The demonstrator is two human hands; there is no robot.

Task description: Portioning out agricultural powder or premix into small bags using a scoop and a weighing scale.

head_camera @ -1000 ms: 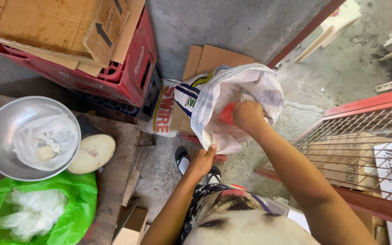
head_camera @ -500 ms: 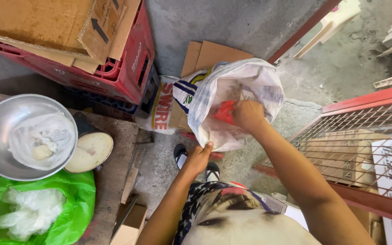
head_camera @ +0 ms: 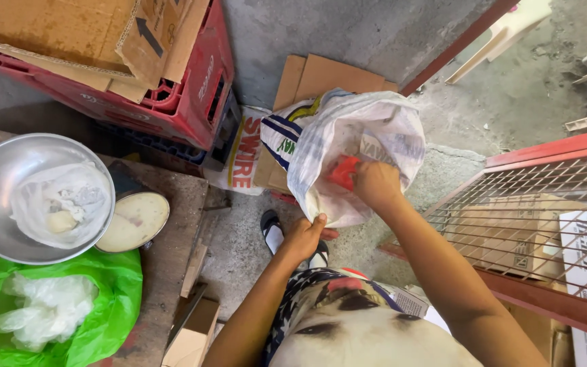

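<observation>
Left hand [head_camera: 304, 234] grip pinches white woven plastic sack [head_camera: 375, 132] rim; right hand [head_camera: 375, 183] inside sack, grip closed on red plastic object [head_camera: 342, 171].

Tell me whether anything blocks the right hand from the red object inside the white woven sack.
Nothing visible does. The right hand is already in the mouth of the white woven sack, its grip on the red object. The left hand holds the sack's lower edge.
</observation>
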